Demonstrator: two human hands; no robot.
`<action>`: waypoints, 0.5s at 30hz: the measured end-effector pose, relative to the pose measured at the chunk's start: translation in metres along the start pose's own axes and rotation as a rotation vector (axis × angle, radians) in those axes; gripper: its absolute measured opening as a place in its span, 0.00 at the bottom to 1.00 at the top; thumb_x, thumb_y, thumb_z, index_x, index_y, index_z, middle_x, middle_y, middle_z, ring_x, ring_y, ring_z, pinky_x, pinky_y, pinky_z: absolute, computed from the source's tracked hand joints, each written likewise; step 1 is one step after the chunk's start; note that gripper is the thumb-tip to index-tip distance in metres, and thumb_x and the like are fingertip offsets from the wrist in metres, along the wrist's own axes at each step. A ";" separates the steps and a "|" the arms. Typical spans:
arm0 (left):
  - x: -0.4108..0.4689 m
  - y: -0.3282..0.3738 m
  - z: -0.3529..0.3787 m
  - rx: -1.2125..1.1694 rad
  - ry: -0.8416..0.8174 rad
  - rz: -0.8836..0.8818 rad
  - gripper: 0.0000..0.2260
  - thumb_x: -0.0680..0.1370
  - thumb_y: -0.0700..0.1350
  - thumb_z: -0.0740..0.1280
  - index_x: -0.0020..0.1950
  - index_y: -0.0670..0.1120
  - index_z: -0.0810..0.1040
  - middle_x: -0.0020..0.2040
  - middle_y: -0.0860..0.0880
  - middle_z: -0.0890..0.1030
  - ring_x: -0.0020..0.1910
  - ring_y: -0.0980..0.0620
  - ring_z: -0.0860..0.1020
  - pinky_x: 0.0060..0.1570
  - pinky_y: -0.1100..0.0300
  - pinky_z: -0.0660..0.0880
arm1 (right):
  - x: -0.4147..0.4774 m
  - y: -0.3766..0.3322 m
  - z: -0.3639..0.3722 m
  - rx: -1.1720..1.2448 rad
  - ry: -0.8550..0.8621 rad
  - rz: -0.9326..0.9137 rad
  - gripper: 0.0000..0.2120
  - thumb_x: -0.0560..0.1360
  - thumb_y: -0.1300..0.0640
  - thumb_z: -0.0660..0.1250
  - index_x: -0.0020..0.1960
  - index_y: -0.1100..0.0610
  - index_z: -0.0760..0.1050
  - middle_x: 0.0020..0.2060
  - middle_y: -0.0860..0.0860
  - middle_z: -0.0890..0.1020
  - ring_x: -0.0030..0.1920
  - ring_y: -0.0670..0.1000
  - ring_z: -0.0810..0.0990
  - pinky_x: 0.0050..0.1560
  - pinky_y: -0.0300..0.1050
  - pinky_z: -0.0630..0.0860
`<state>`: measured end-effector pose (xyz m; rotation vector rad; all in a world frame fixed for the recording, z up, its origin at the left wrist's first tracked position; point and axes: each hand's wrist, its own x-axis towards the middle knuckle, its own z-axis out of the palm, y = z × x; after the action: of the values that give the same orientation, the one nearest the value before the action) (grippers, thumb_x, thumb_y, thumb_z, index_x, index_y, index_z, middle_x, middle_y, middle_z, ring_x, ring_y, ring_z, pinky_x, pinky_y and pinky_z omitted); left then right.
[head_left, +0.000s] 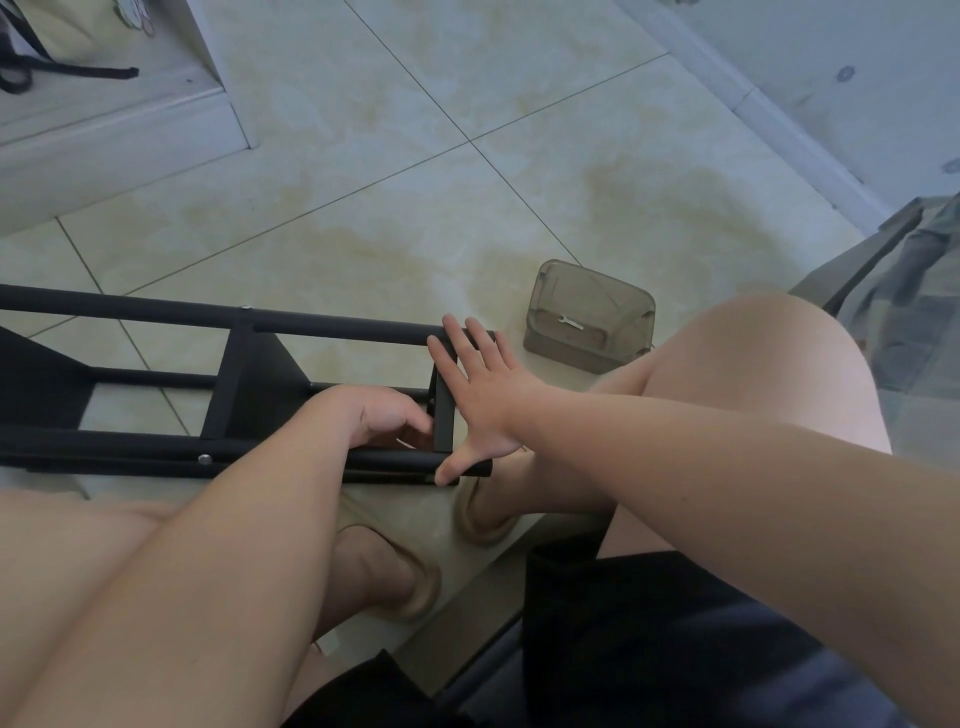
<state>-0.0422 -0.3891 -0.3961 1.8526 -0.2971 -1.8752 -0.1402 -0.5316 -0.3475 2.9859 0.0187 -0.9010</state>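
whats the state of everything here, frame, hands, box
black metal frame: lying on its side on the tiled floor
right hand: open, fingers spread, pressing flat on the frame's end
left hand: fingers curled inside the frame; unclear if it holds anything
plastic box: on the floor, apart from the frame
small wrench: lying in or on the box, untouched

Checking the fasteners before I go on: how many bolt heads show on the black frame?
2. One bolt head on the far rail of the black frame, one on its near rail. Others may hide under the left hand or right hand.
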 end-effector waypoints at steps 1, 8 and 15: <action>-0.001 0.001 0.001 0.018 0.013 -0.006 0.08 0.78 0.42 0.67 0.46 0.42 0.86 0.47 0.46 0.85 0.52 0.45 0.80 0.62 0.52 0.73 | 0.000 0.000 0.000 0.000 -0.001 0.001 0.76 0.56 0.16 0.64 0.80 0.58 0.27 0.78 0.61 0.28 0.78 0.65 0.28 0.78 0.65 0.36; -0.005 0.003 0.002 0.050 0.035 -0.007 0.13 0.76 0.41 0.69 0.59 0.40 0.83 0.58 0.39 0.83 0.53 0.45 0.79 0.68 0.47 0.71 | -0.001 0.000 -0.002 -0.008 -0.008 -0.002 0.75 0.57 0.15 0.64 0.80 0.59 0.27 0.78 0.61 0.28 0.78 0.65 0.28 0.78 0.65 0.37; -0.004 0.001 0.001 0.009 0.000 0.031 0.13 0.76 0.38 0.66 0.59 0.41 0.84 0.47 0.42 0.82 0.50 0.45 0.77 0.58 0.53 0.71 | -0.002 -0.001 -0.004 -0.004 -0.018 -0.001 0.75 0.57 0.16 0.64 0.79 0.58 0.27 0.77 0.61 0.28 0.77 0.65 0.28 0.78 0.65 0.37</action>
<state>-0.0434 -0.3881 -0.3927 1.8436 -0.3329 -1.8564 -0.1401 -0.5304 -0.3429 2.9738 0.0211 -0.9262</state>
